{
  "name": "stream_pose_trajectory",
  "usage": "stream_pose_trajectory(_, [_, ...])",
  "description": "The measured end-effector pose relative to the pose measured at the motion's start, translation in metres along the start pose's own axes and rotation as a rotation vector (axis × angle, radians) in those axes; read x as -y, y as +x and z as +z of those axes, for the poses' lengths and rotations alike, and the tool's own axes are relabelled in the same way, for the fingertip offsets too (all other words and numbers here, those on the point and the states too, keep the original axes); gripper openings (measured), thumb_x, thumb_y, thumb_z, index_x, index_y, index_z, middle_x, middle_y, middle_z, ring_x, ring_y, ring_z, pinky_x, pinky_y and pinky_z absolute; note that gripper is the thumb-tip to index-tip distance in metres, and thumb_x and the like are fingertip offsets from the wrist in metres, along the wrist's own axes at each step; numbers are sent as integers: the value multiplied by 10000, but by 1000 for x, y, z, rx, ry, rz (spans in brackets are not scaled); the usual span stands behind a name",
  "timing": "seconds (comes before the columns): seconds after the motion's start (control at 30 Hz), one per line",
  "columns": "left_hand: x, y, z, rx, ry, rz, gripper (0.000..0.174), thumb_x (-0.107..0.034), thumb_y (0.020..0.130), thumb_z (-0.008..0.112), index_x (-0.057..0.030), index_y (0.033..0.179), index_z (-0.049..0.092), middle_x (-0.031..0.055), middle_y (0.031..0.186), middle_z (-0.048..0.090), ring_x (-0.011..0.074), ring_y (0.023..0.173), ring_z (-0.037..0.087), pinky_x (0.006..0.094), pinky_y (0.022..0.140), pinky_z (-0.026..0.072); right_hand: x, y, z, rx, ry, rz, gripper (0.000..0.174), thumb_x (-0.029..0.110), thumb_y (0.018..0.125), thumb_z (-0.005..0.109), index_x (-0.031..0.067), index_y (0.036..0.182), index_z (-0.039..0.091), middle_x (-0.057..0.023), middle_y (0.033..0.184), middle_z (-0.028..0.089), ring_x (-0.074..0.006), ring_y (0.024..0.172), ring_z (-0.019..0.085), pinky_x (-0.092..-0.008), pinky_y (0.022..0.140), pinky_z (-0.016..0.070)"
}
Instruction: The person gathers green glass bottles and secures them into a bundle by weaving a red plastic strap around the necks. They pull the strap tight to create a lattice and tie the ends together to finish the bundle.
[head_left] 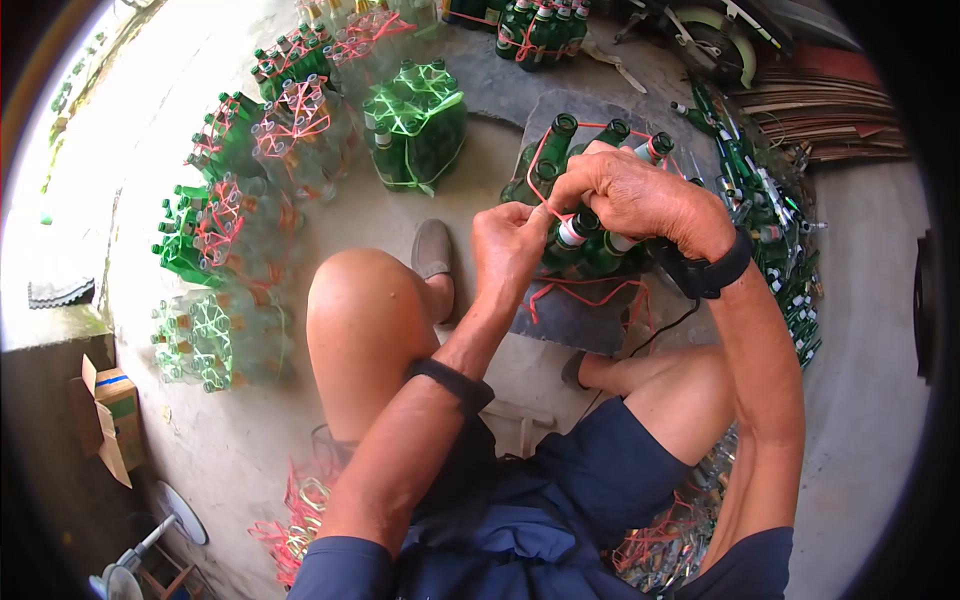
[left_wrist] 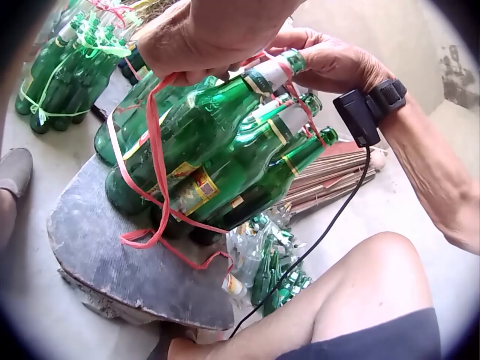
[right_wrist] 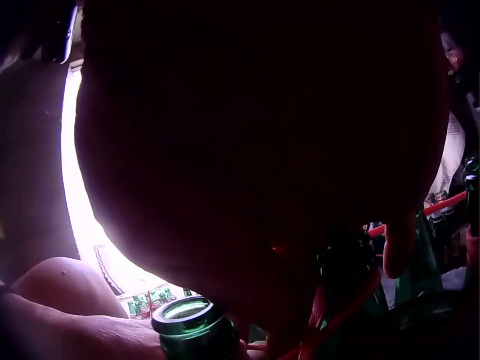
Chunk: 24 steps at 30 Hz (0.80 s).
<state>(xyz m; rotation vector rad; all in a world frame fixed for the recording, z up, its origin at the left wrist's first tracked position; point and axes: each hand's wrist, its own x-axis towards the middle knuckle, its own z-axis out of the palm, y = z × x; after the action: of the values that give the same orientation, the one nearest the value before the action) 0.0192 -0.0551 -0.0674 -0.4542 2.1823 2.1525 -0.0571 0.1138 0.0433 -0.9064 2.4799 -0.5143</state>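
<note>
A cluster of green glass bottles (left_wrist: 217, 124) stands on a dark slab (left_wrist: 97, 225), with red plastic twine (left_wrist: 156, 142) looped round the bodies and necks. My left hand (head_left: 508, 248) pinches the twine between thumb and fingertips at the near left side of the necks. Over the bottle tops, my right hand (head_left: 638, 198) bends its fingers down and pinches twine right beside the left fingertips. A loose end of twine trails across the slab's near part. In the right wrist view, the dark hand hides most of the work; one bottle mouth (right_wrist: 184, 315) shows below it.
Tied bundles of green and clear bottles (head_left: 415, 130) line the floor on the left and far side. Loose bottles (head_left: 745, 180) are heaped at the right, by stacked brown sheets (head_left: 820, 105). A cardboard box (head_left: 118, 420) sits at far left. A black cable (left_wrist: 319, 247) hangs from the right wrist.
</note>
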Motion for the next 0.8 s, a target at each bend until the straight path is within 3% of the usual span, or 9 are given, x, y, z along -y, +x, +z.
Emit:
stream_pose_trajectory(0.27, [-1, 0, 5, -16, 88, -61, 371, -289, 924, 792, 55, 788, 762, 128, 620, 680, 158, 594, 625, 407, 584, 506, 10, 6, -10, 147, -164, 102, 319, -25, 862, 618, 157, 1042, 809, -36, 966, 684, -295, 1065, 596, -431, 949, 451])
stream_pose_trajectory(0.33, [0, 0, 6, -23, 84, -67, 370, -290, 919, 790, 55, 790, 763, 135, 624, 684, 170, 595, 635, 413, 593, 511, 7, 6, -14, 120, -173, -39, 231, 9, 845, 652, 140, 975, 793, -37, 948, 665, -291, 1027, 593, -432, 931, 439])
stream_pose_trajectory(0.4, [0, 0, 7, -30, 59, -69, 371, -294, 916, 787, 60, 805, 768, 141, 632, 692, 181, 601, 647, 416, 608, 519, 11, 4, -17, 102, -236, -37, 196, 20, 829, 660, 129, 942, 779, -40, 939, 654, -292, 1009, 590, -439, 918, 441])
stream_pose_trajectory(0.57, [-2, -2, 8, -18, -11, -66, 376, -293, 915, 794, 72, 829, 770, 122, 636, 687, 159, 607, 630, 400, 593, 513, 13, 0, -21, 82, -338, -48, 110, 45, 781, 673, 91, 862, 732, -53, 933, 615, -298, 981, 581, -442, 878, 452])
stream_pose_trajectory(0.63, [-5, -3, 8, -8, -38, -56, 381, -293, 921, 795, 77, 835, 769, 115, 636, 683, 149, 609, 620, 394, 586, 508, 12, -5, -22, -40, -304, -143, 52, 49, 766, 676, 65, 814, 687, -65, 936, 587, -302, 971, 572, -434, 851, 458])
stream_pose_trajectory(0.8, [-15, -7, 6, 61, -95, -28, 346, -239, 960, 779, 90, 852, 767, 77, 645, 678, 98, 603, 570, 347, 531, 466, 21, -9, -28, -116, -430, -212, 26, 97, 767, 704, 86, 745, 713, -52, 957, 625, -283, 1020, 596, -423, 891, 491])
